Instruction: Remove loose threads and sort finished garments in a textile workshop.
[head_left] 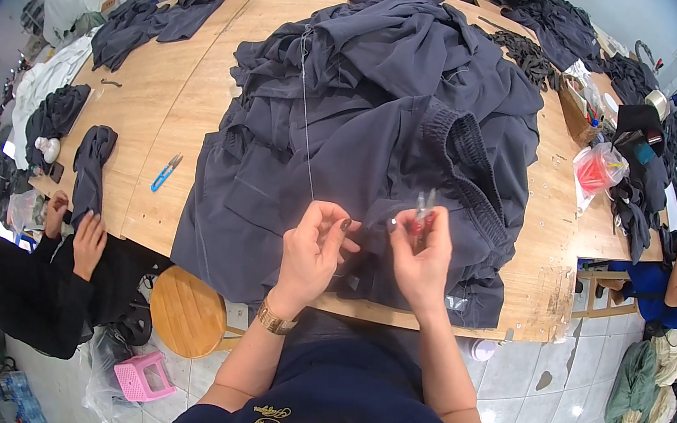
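A large heap of dark grey garments [275, 168] covers the table in front of me. One garment with a gathered elastic waistband [482, 175] lies on top, towards the right. A pale thread [306, 120] runs taut from the far part of the heap down to my left hand [316, 247], whose fingers are pinched on it. Beside it, my right hand [420, 262] is closed around small thread snips [422, 210] with red on the handle; their blades point away from me and are slightly blurred. Both hands hover over the near edge of the heap.
Blue-handled snips [166, 172] lie on the wooden table [200, 88] to the left. People work at the left, far left and right. A round wooden stool [186, 311] and a pink plastic stool [146, 377] stand at lower left. A red-filled plastic bag [599, 170] sits on the right.
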